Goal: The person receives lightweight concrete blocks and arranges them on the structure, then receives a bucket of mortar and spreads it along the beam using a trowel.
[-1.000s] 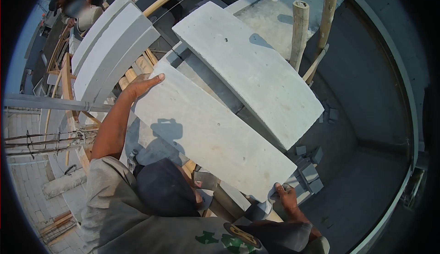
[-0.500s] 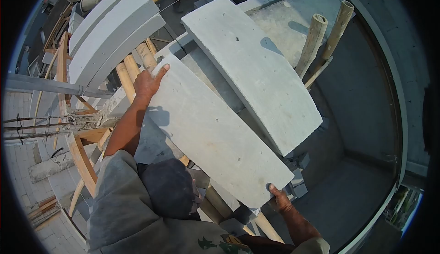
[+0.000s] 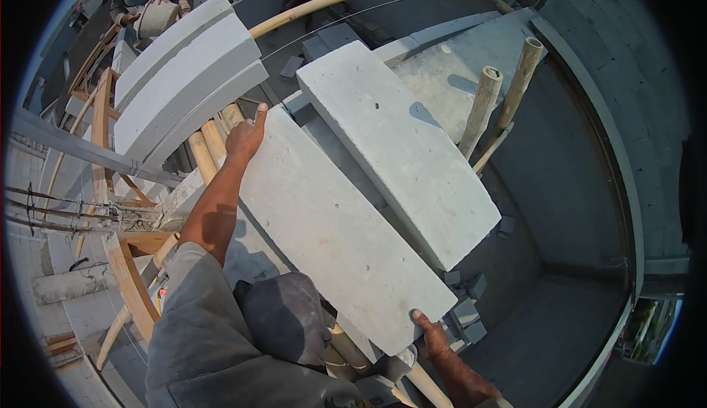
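Note:
A long, pale grey concrete slab [image 3: 339,216] with small pits lies slantwise in front of me, held at both ends. At its far left end is my left hand [image 3: 247,139], the thumb on top by the corner and the fingers out of sight along the edge. My right hand [image 3: 436,338] grips the near right end, thumb on the upper face and fingers hidden beneath. Just right of it lies a second, thicker slab [image 3: 401,154], with a narrow dark gap between the two. Neither hand touches that one.
Curved concrete pieces [image 3: 188,76] stand at upper left, near bamboo poles [image 3: 202,154]. Two upright bamboo posts [image 3: 480,113] rise at right beside a deep recess [image 3: 545,319]. Wooden framing [image 3: 132,283] and bare rebar [image 3: 59,213] are at left. Another person handles a bucket [image 3: 157,19].
The view has shifted, so the slabs sit lower and more of the background shows. Both hands keep hold of the same slab, which lies about the same against its neighbour.

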A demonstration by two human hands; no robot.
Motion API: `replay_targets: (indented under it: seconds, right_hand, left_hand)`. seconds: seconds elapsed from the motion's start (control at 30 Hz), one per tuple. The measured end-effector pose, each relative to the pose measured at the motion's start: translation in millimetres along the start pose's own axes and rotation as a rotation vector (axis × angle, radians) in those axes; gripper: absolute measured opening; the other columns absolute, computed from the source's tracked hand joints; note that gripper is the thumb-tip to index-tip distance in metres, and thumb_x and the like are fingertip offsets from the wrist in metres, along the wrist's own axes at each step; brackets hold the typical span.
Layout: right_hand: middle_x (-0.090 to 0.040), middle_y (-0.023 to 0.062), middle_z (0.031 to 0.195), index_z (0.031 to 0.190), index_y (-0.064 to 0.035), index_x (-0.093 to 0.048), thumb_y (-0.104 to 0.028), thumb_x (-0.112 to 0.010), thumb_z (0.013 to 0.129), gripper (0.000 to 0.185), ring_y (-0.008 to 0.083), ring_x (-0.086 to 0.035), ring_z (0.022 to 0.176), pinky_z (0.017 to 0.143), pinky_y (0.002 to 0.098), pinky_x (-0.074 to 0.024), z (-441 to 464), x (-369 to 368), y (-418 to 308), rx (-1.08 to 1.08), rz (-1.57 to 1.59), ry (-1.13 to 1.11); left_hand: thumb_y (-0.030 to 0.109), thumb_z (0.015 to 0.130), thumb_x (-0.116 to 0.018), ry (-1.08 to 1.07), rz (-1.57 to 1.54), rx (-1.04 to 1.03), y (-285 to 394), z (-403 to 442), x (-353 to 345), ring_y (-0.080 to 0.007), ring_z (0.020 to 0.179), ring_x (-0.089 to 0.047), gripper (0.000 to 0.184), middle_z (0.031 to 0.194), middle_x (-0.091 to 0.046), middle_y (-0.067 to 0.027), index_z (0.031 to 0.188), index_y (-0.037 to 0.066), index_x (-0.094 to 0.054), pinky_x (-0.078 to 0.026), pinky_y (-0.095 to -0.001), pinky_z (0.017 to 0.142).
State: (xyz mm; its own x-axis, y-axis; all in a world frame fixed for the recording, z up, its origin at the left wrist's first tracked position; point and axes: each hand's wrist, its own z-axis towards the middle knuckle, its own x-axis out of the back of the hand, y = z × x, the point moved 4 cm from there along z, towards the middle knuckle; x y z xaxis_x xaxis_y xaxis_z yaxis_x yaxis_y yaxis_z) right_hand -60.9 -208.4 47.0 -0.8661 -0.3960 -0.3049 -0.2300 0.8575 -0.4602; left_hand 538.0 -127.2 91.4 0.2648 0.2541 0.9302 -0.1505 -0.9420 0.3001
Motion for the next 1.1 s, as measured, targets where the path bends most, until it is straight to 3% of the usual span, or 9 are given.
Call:
replay_targets:
  seconds: [0.17,0.37,0.53,0.63,0.73,0.83,0.93,1.03,1.1]
  right_hand:
    - [-0.051,0.0134,0.121,0.130,0.0049,-0.040,-0.032,-0.075,0.073,0.076,0.0245,-0.051,0.109,0.095,0.0373,-0.0411,44.9,-20.6,-1.7,-0.012,-0.018,0.080]
    - [-0.057,0.0170,0.112,0.119,0.0054,-0.049,-0.040,-0.069,0.078,0.064,0.0282,-0.057,0.102,0.090,0.0418,-0.0443,72.8,-38.4,-6.7,-0.059,-0.107,0.162]
    - [-0.055,0.0187,0.117,0.124,0.0110,-0.046,-0.043,-0.076,0.069,0.082,0.0244,-0.055,0.104,0.089,0.0347,-0.0436,70.7,-46.3,-12.0,0.003,-0.055,0.215]
    - [-0.053,0.0180,0.122,0.128,0.0112,-0.042,-0.046,-0.075,0.070,0.088,0.0259,-0.055,0.105,0.092,0.0363,-0.0421,59.7,-60.3,-26.7,0.002,-0.092,0.214]
    - [-0.050,0.0177,0.127,0.132,0.0110,-0.036,-0.058,-0.065,0.077,0.093,0.0276,-0.051,0.112,0.098,0.0380,-0.0378,56.0,-54.1,-19.7,-0.054,-0.121,0.263]
    - [-0.046,0.0175,0.133,0.137,0.0057,-0.033,-0.078,-0.036,0.080,0.101,0.0288,-0.042,0.124,0.106,0.0392,-0.0298,59.6,-53.4,-11.0,0.147,0.228,0.118]
    - [-0.043,0.0180,0.135,0.138,0.0037,-0.031,-0.081,-0.032,0.079,0.103,0.0294,-0.044,0.123,0.105,0.0419,-0.0300,76.1,-21.9,-4.5,0.124,0.369,0.025]
    - [-0.043,0.0176,0.135,0.136,0.0001,-0.035,-0.082,-0.030,0.078,0.101,0.0281,-0.042,0.125,0.105,0.0428,-0.0303,104.0,3.6,-25.0,0.259,0.369,0.250]
    - [-0.043,0.0152,0.135,0.135,-0.0038,-0.038,-0.082,-0.032,0.078,0.097,0.0274,-0.041,0.126,0.105,0.0417,-0.0301,114.4,12.7,-36.0,0.309,0.417,0.342]
  left_hand:
    - [0.083,0.078,-0.017,0.127,-0.154,-0.113,33.0,54.6,15.0,-0.0388,0.117,-0.051,0.105,0.117,-0.057,-0.0285,0.115,-0.005,-0.060,-0.040,-0.0448,0.097]
    - [0.085,0.075,-0.026,-0.130,-0.112,-0.105,48.8,95.8,-7.8,-0.0402,0.126,-0.041,0.110,0.131,-0.045,-0.0310,0.127,-0.009,-0.048,-0.030,-0.0428,0.106]
    - [0.077,0.081,-0.031,0.110,-0.131,-0.189,49.3,88.4,-19.3,-0.0384,0.123,-0.045,0.094,0.124,-0.053,-0.0271,0.124,-0.004,-0.053,-0.030,-0.0439,0.106]
    - [0.068,0.086,-0.037,0.235,-0.193,-0.288,35.7,70.0,-24.2,-0.0352,0.130,-0.036,0.083,0.133,-0.045,-0.0249,0.130,-0.001,-0.046,-0.021,-0.0438,0.110]
    - [0.065,0.088,-0.037,0.318,-0.180,-0.265,23.4,21.7,-29.8,-0.0341,0.134,-0.030,0.081,0.143,-0.034,-0.0209,0.137,0.001,-0.039,-0.015,-0.0471,0.111]
    - [0.065,0.087,-0.040,0.359,-0.195,-0.310,-5.4,-12.1,-34.4,-0.0338,0.135,-0.028,0.081,0.145,-0.031,-0.0199,0.138,0.001,-0.036,-0.016,-0.0471,0.111]
    - [0.061,0.086,-0.046,0.441,-0.171,-0.241,-50.5,-27.5,-39.5,-0.0353,0.134,-0.029,0.083,0.143,-0.031,-0.0238,0.137,-0.003,-0.035,-0.022,-0.0436,0.110]
    - [0.057,0.084,-0.053,0.246,-0.577,-0.038,-67.1,-54.7,-43.9,-0.0392,0.131,-0.030,0.089,0.141,-0.030,-0.0293,0.137,-0.010,-0.029,-0.026,-0.0402,0.108]
    - [0.057,0.084,-0.052,0.277,-0.496,-0.051,-64.0,-70.4,-52.4,-0.0390,0.132,-0.029,0.088,0.142,-0.029,-0.0283,0.138,-0.008,-0.028,-0.026,-0.0416,0.108]
